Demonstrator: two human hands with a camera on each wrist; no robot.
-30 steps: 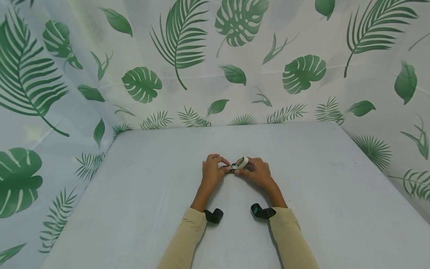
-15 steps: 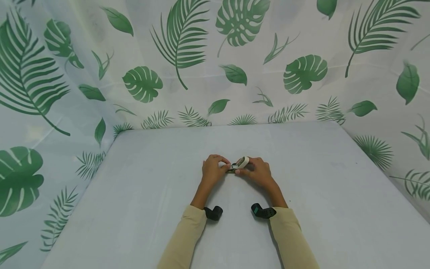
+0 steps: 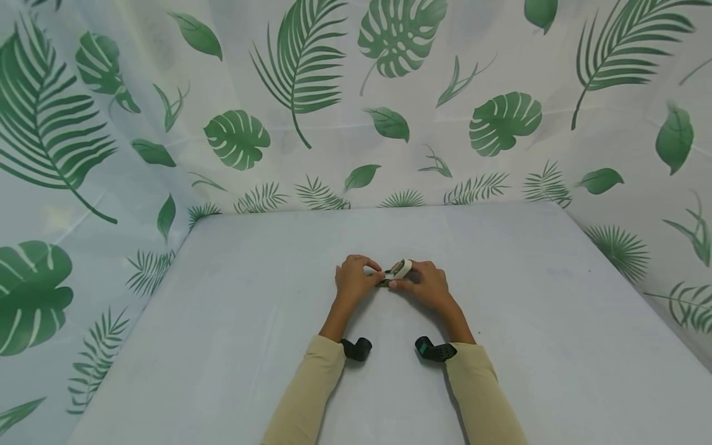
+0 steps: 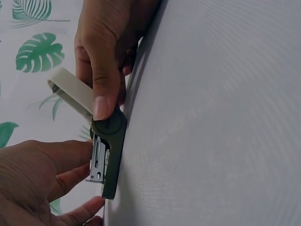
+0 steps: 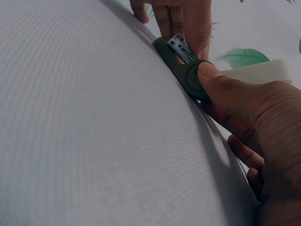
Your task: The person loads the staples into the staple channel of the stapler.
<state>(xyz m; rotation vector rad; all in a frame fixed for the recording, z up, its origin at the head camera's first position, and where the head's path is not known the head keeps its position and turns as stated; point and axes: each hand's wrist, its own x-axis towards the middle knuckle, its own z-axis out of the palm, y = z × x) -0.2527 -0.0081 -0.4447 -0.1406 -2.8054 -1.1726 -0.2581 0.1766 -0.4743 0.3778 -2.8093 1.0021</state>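
A small stapler (image 3: 398, 270) lies on the table with its cream top cover (image 4: 75, 92) swung up. Its dark green base (image 4: 114, 165) rests along the tabletop, and the metal staple magazine (image 4: 98, 160) shows above it. My right hand (image 3: 425, 283) grips the hinge end, thumb pressed on the round pivot (image 5: 194, 77). At the front end, the thumb and index finger of my left hand (image 3: 352, 281) pinch near the metal magazine. Whether a strip of staples lies between these fingertips is too small to tell. The left hand's other fingers sit apart from the stapler.
The white table (image 3: 250, 309) stretches out around both hands. Behind it and at both sides hangs a white curtain (image 3: 328, 161) printed with green leaves. A black wrist camera (image 3: 357, 349) is strapped to the left wrist, another black camera (image 3: 435, 349) to the right.
The left thumb and finger have shifted slightly at the magazine's front end, and the left wrist has turned a little. My right hand and the raised cover have stayed in place.
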